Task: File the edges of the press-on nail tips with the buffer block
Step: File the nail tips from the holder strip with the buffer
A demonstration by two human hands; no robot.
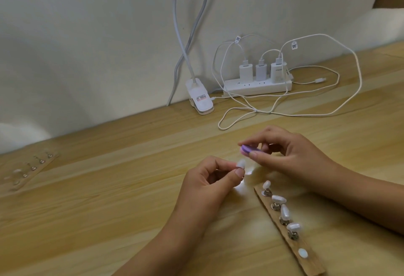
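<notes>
Nail tip (241, 163), white, sits pinched between thumb and forefinger of the left hand (209, 180); at its 1 o'clock, just apart, the right hand (295, 155) pinches one purple buffer block (249, 149). Four more tips (278, 199) stand on a wooden strip (311, 264) at 5 o'clock; bare table (109, 210) spreads toward 9

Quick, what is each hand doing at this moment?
Left hand: pinches a white nail tip.
Right hand: holds the purple buffer block.

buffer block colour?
Purple, lilac on the side; the buffer block is pinched in the right hand. Head view, the only one.
</notes>
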